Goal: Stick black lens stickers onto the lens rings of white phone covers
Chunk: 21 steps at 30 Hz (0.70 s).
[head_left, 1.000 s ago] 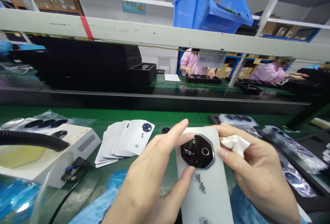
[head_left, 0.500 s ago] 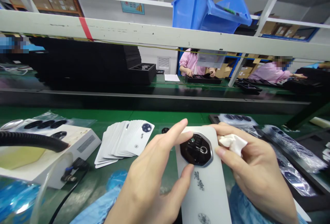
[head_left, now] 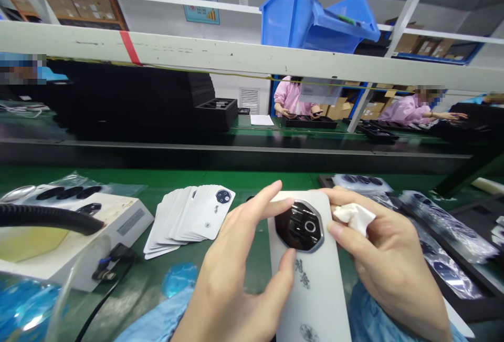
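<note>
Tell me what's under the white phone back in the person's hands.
Green bench mat shows past the top of the white phone back, with a blue sleeve beside it; the back itself hides what's directly beneath.

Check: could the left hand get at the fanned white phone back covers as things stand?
Probably yes. The left hand sits beside the fanned covers with nothing between, but it would have to release the cover it grips.

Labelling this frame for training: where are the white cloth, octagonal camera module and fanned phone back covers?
white cloth [head_left: 353,217], head view, its middle
octagonal camera module [head_left: 299,226], head view, its glass face
fanned phone back covers [head_left: 177,221], head view, their middle
</note>
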Each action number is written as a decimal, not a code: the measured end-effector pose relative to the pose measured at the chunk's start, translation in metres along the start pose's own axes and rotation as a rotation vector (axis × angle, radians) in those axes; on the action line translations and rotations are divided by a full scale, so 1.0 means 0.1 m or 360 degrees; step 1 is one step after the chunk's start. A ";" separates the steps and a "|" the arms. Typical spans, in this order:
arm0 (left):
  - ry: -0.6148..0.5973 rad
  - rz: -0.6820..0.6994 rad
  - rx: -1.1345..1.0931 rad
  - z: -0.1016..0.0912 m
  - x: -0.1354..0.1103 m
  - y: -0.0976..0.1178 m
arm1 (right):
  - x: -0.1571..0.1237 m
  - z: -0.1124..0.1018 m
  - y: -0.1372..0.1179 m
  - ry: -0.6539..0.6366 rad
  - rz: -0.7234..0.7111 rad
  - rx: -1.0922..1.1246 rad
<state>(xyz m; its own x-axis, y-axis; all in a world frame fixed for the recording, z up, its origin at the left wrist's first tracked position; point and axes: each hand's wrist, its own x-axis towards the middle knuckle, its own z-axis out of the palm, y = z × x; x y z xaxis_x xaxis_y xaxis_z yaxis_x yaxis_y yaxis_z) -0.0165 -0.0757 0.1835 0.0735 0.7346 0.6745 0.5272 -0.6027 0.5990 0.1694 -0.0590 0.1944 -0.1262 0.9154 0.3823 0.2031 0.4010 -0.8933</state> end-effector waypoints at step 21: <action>0.0168 -0.0343 -0.0818 0.19 0.10 -0.05 | 0.03 0.03 0.01 0.0147 0.0012 0.0473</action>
<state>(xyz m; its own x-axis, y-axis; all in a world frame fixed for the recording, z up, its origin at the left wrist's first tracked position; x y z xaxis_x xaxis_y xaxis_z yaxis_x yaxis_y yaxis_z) -0.0025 -0.0600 0.1790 -0.0889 0.8387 0.5372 0.0393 -0.5360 0.8433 0.1665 -0.0554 0.1939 -0.0341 0.9231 0.3830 -0.0907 0.3788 -0.9210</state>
